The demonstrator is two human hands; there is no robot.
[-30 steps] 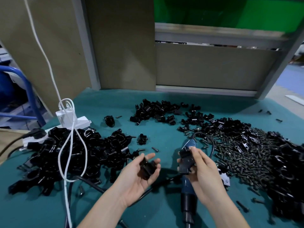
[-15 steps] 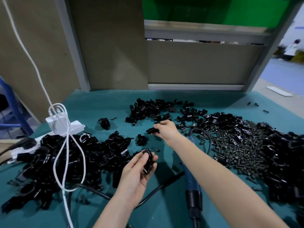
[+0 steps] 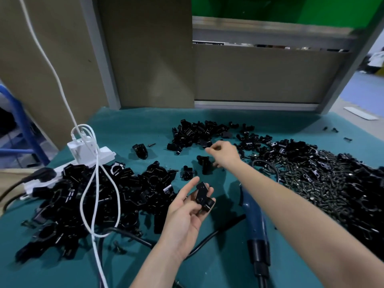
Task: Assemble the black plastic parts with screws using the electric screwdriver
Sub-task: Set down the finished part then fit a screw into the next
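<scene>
My left hand [image 3: 182,213] is palm up near the table's middle, its fingers curled round a black plastic part [image 3: 202,196]. My right hand [image 3: 223,153] is stretched out towards the far pile of black parts [image 3: 195,134]. Its fingers are loosely curled and I see nothing in them. A single black part [image 3: 204,164] lies on the green mat just left of that hand. The blue electric screwdriver [image 3: 252,215] lies on the mat under my right forearm. A heap of dark screws [image 3: 311,179] spreads to the right.
A large heap of black parts [image 3: 83,200] fills the left side, with a white cable [image 3: 97,183] looped over it. A white power strip [image 3: 91,156] sits behind it. More black parts [image 3: 365,183] lie at the right edge. Brown panels [image 3: 249,75] close off the back.
My right hand carried a black part from beside the left hand out to the far pile, and the part now lies on the mat. The left hand has turned its part.
</scene>
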